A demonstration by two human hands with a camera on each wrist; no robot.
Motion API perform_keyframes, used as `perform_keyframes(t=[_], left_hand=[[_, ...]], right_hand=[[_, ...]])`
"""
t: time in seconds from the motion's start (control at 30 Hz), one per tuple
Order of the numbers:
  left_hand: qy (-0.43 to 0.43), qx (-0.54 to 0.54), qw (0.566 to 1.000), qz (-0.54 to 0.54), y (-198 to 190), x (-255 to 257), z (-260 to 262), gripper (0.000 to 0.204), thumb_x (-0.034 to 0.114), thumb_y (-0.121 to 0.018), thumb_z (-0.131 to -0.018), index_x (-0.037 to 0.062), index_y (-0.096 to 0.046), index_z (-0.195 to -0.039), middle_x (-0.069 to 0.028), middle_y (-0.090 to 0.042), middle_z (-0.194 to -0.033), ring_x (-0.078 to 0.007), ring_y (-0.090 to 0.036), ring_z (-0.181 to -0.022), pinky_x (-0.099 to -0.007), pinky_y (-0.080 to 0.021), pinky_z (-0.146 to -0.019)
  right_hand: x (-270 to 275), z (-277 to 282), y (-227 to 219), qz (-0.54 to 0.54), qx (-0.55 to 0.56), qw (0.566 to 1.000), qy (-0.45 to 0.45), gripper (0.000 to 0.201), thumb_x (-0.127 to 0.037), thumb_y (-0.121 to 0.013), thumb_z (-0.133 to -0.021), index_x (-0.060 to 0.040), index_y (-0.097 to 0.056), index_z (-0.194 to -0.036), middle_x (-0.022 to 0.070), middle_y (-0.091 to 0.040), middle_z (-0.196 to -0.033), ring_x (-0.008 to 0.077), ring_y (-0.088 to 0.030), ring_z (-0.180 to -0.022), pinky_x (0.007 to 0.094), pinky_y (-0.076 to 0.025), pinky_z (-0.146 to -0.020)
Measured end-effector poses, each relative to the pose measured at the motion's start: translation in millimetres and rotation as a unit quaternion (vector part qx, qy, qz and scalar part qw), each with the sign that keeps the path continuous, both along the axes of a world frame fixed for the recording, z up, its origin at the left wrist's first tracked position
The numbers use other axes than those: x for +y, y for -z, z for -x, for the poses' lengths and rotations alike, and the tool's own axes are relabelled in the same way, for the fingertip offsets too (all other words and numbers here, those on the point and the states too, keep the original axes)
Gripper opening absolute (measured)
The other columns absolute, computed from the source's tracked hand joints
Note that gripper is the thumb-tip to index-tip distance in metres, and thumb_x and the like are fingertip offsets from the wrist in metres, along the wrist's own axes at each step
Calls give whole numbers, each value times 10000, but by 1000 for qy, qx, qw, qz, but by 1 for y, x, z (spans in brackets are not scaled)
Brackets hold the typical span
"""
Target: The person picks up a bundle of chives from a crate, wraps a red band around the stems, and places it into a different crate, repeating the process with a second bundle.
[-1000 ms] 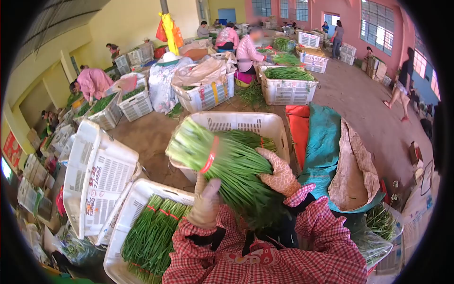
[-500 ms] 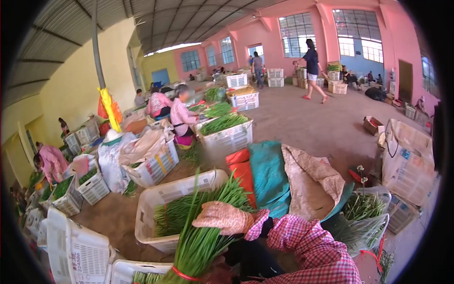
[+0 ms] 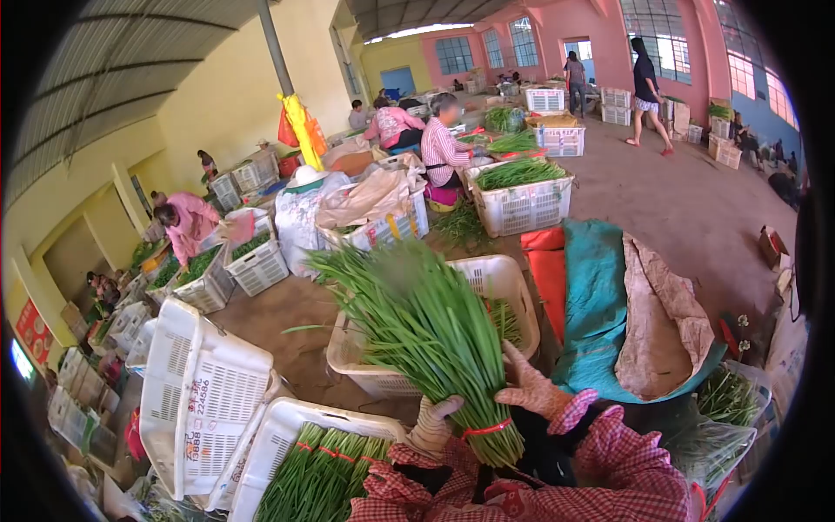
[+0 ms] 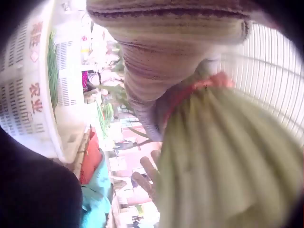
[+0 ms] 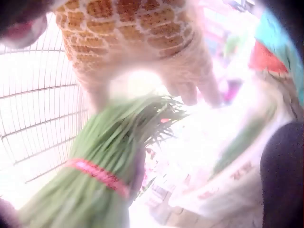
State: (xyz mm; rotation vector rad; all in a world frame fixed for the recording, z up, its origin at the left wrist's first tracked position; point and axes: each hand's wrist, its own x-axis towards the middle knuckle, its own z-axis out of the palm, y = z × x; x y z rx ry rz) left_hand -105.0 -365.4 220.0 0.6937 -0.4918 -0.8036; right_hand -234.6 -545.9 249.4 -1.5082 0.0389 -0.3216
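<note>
Bright daylight from windows; fisheye-warped edges, wrist views blurred and glare-washed.

Leaf tips of the bundle of green stalks (image 3: 426,335) smeared by motion blur in the head view. Lower part of the left hand (image 3: 432,424) hidden behind the checkered sleeve (image 3: 409,483). Palm of the right hand (image 3: 537,389) covered by the stalks. Bundle cut off by the bottom edge in the right wrist view, background there washed out by glare. Left wrist view blurred, fingers hard to separate from the stalks.
</note>
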Motion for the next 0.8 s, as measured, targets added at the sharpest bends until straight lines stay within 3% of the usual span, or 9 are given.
perform_keyframes(t=[0.03,0.1,0.17,0.23,0.3,0.33,0.4,0.57,0.8], left_hand=[[-26,-60,998,-15,0,-2,1,534,106,-698,-822,38,-511,-1318,-85,-596,-1256,-241,-599,-1085,-365,-505,-932],[-42,-12,999,-27,2,-5,8,532,85,-686,-817,58,-518,-1321,-72,-628,-1217,-236,-605,-1113,-379,-512,-934],[-106,110,988,-28,12,-14,5,317,135,-619,-907,20,-567,-1198,-99,-609,-1146,-175,-602,-940,-277,-522,-768],[-124,82,988,-37,17,-14,4,313,121,-611,-909,16,-566,-1200,-100,-607,-1133,-176,-604,-917,-277,-524,-748],[-152,18,987,-50,19,-11,4,306,92,-597,-912,9,-564,-1205,-101,-602,-1106,-179,-610,-871,-277,-530,-707],[-137,-113,972,-153,13,3,-1,404,42,-606,-918,10,-510,-1309,-98,-619,-1199,-210,-628,-1045,-317,-542,-872],[-121,-63,983,-124,15,4,-6,410,94,-613,-923,13,-509,-1311,-95,-621,-1193,-218,-633,-1034,-334,-543,-879],[-56,124,990,-25,-6,3,8,474,250,-635,-915,24,-514,-1314,-118,-624,-1196,-286,-632,-1024,-427,-525,-925],[-69,36,987,-139,-29,10,25,439,195,-660,-892,16,-547,-1276,-99,-636,-1173,-239,-627,-1036,-373,-514,-919]], right_hand=[[2,-11,3,-3,0,1000,-1,1174,-348,-835,-756,-77,-8,-1544,215,-291,-1524,352,-321,-1397,446,-309,-1123],[5,-30,3,181,-8,983,35,1139,-387,-830,-752,-64,-69,-1535,201,-366,-1476,320,-376,-1360,423,-341,-1095],[24,-31,-21,183,-37,981,62,1084,-388,-822,-752,-52,-132,-1517,189,-439,-1412,303,-431,-1316,413,-370,-1064],[36,-31,-29,171,14,980,100,1084,-358,-827,-746,-58,-129,-1520,184,-489,-1367,298,-465,-1288,409,-378,-1058],[42,-38,-15,137,-21,981,133,949,-262,-803,-778,-57,-218,-1495,157,-543,-1309,276,-511,-1232,391,-406,-1032],[43,-42,-7,65,-46,987,143,835,-195,-778,-795,-48,-294,-1459,141,-569,-1278,260,-537,-1190,383,-430,-1004],[49,-38,-7,-132,-62,978,152,511,-38,-696,-834,-19,-501,-1306,100,-644,-1164,212,-612,-1033,358,-502,-894],[32,-31,31,-230,17,955,184,403,-47,-678,-851,-8,-552,-1232,92,-679,-1066,212,-647,-914,355,-540,-793],[29,-21,47,-279,-15,953,118,474,-136,-709,-853,-10,-523,-1271,95,-666,-1092,215,-644,-948,355,-537,-812]])
